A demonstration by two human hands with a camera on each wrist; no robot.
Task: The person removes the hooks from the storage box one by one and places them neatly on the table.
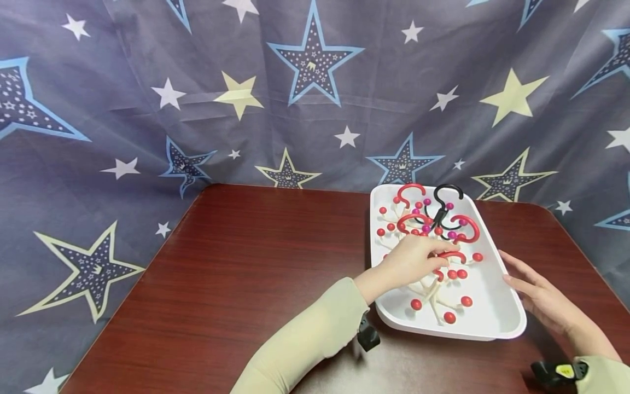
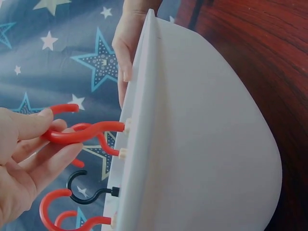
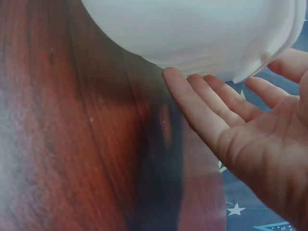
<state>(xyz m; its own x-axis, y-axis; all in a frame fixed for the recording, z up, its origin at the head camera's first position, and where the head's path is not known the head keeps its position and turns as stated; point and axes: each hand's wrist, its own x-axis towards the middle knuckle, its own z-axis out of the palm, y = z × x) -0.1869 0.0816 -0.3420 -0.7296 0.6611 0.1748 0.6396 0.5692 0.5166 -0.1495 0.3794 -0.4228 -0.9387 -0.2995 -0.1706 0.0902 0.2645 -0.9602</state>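
Observation:
A white tray (image 1: 494, 306) holds several small hangers, each with a curved hook and cream prongs tipped with red balls. My left hand (image 1: 410, 257) reaches over the tray and holds a red hook (image 2: 67, 137) between thumb and fingers. That hanger's cream prongs (image 1: 434, 295) spread toward the tray's near end. A black hanger (image 1: 440, 216) with magenta ball tips lies farther back, among other red hooks (image 1: 472, 230). At the tray's right side, my right hand (image 1: 541, 293) touches the rim and outer wall; its fingers (image 3: 207, 106) look fairly straight in the right wrist view.
The tray stands on a dark red-brown wooden table (image 1: 275, 262), toward its right side. A grey curtain (image 1: 295, 126) patterned with stars hangs behind the table. Each wrist wears a black camera band (image 1: 368, 334).

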